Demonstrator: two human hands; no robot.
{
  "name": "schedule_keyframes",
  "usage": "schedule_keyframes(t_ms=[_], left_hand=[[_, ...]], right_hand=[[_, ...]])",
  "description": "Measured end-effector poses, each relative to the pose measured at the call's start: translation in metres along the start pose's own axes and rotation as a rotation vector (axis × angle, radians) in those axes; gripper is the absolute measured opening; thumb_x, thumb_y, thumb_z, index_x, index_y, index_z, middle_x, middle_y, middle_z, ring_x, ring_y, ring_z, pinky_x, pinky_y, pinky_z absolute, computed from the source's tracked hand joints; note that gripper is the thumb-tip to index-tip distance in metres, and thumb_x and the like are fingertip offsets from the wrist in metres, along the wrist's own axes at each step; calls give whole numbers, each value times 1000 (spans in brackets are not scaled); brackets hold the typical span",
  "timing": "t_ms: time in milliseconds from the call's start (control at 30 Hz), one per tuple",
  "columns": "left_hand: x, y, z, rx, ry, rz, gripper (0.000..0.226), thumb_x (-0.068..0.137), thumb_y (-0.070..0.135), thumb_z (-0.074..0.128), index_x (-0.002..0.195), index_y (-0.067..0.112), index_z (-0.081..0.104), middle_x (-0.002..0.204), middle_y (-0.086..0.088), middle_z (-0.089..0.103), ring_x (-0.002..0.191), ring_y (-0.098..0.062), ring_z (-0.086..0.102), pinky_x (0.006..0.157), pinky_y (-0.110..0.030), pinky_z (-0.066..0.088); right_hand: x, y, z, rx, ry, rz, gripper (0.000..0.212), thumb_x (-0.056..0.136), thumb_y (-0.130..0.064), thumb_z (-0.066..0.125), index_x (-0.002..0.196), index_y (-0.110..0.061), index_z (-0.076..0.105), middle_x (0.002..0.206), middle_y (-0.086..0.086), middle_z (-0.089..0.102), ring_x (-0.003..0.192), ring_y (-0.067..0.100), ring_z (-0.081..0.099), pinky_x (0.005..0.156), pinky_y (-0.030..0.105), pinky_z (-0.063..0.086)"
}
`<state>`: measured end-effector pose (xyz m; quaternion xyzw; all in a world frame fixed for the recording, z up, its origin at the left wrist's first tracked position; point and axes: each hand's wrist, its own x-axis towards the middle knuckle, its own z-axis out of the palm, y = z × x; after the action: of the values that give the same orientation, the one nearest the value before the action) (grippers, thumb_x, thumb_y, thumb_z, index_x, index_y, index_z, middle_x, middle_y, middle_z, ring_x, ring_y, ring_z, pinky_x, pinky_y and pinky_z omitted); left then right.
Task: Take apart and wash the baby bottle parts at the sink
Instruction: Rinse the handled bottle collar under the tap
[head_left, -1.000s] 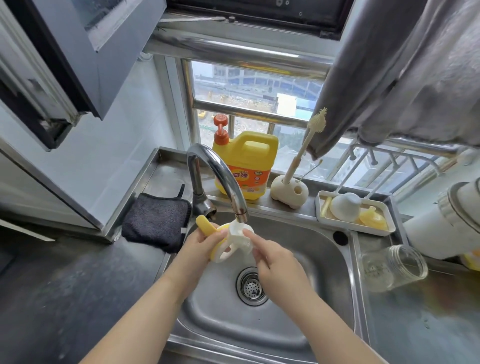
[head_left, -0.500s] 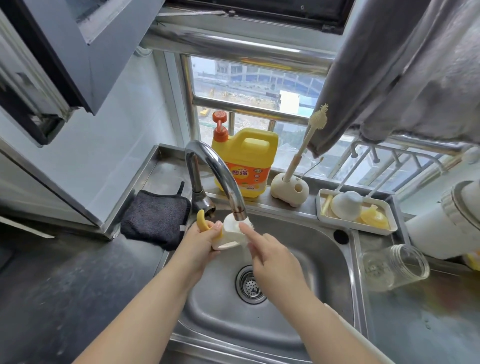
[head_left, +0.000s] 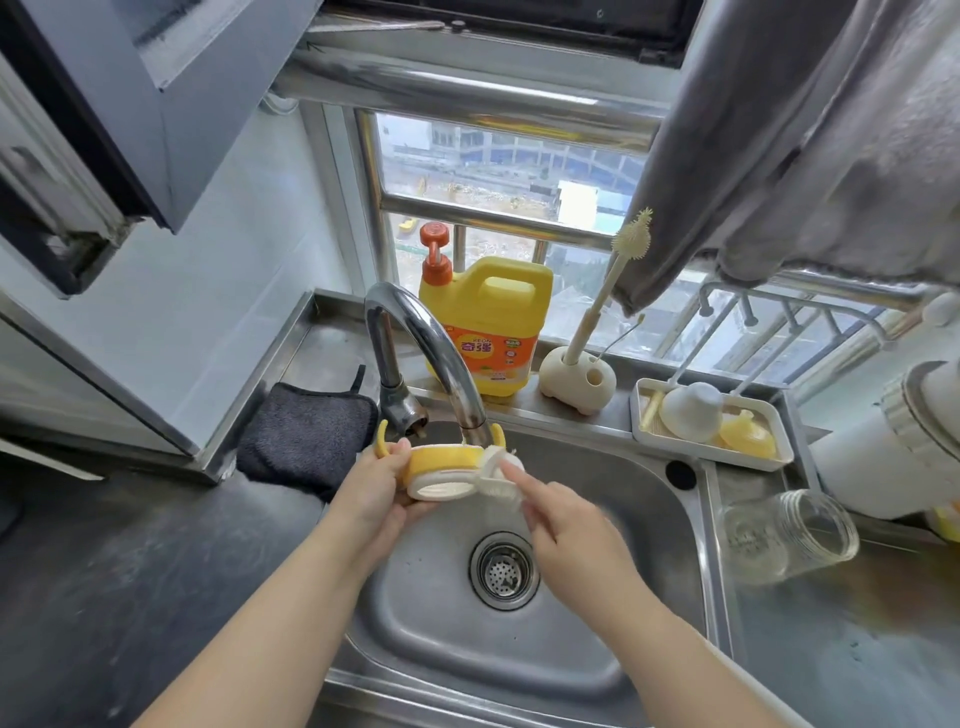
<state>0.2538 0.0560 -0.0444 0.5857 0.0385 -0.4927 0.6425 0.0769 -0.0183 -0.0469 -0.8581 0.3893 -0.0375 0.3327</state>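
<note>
left hand (head_left: 376, 493): i see fingers curled round the yellow collar (head_left: 445, 470), frame centre, under the faucet (head_left: 431, 358).
right hand (head_left: 574, 525): forefinger extended onto white part (head_left: 498, 475); other fingers curled.

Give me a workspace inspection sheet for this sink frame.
Surface: stainless steel sink, dark counter.
Job's things: yellow-and-white handled bottle collar under chrome faucet; clear glass bottle body lying on counter; white tray with dome cap and yellow part.
Clutter: yellow detergent jug, brush in stand, dark cloth.
Grippers: left hand holds collar; right hand touches it by fingertip.
Cables: nothing seen.
Surroundings: window, grey hanging towel.
</note>
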Motion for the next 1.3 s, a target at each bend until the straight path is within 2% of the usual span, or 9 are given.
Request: schedule_keyframes(t_ms=[133,267,500,700,867,1033,1133,1200,1300], left_hand=[[-4,-3,3,-104,-5,-73,13,103,19,37,104,13,48,95,-17,61,83,-28,60,72,-49,54],[-5,3,-3,-221,-7,-147,21,103,22,36,101,9,52,93,-20,61,86,-33,60,56,-51,54],[-5,5,-4,-229,-43,-191,34,103,27,35,100,1,57,102,-25,62,93,-37,61,62,-54,53],[-5,6,-10,-301,-78,-236,36,104,29,33,118,4,55,117,-28,60,97,-39,62,57,-55,55],[-6,-2,-6,-301,-43,-261,32,104,24,36,96,5,60,81,-21,69,86,-34,63,54,-55,54],[-4,5,-10,-341,-48,-282,27,103,23,38,112,6,58,99,-23,59,94,-38,61,59,-60,51],[-4,6,-5,-295,-48,-288,28,100,21,46,124,9,55,96,-20,55,112,-37,57,59,-59,53],[-6,5,0,-242,-42,-286,24,98,22,51,117,9,58,90,-18,56,97,-36,61,58,-57,54],[-8,3,0,-191,-19,-293,15,95,22,55,100,9,60,84,-17,58,78,-32,62,53,-52,57]], right_hand=[[2,-11,-1,79,55,-85,50,100,-25,40,136,-57,31,81,-8,45,81,11,48,71,33,44],[1,2,0,86,46,-45,48,99,-23,42,134,-55,38,81,-8,48,81,12,50,74,39,47],[4,-8,2,218,80,-88,48,98,-22,44,134,-54,40,96,-3,59,91,14,54,80,38,47],[-10,-3,5,185,49,-78,52,97,-21,44,127,-63,37,80,-25,52,78,-4,47,70,26,40],[8,-8,-4,215,138,-77,51,99,-22,43,132,-60,36,83,-8,52,80,11,51,74,37,47],[-12,-6,3,148,63,-103,50,98,-21,45,130,-59,37,77,-13,47,76,5,47,70,33,44],[1,-7,1,235,141,-85,54,98,-20,45,128,-64,37,91,-10,59,84,10,53,75,36,48],[8,-10,-3,291,159,-79,52,98,-20,44,131,-60,38,103,-7,63,93,10,56,80,33,47],[-1,-7,1,224,127,-52,54,98,-20,44,129,-62,34,100,-5,62,91,12,55,81,34,46]])
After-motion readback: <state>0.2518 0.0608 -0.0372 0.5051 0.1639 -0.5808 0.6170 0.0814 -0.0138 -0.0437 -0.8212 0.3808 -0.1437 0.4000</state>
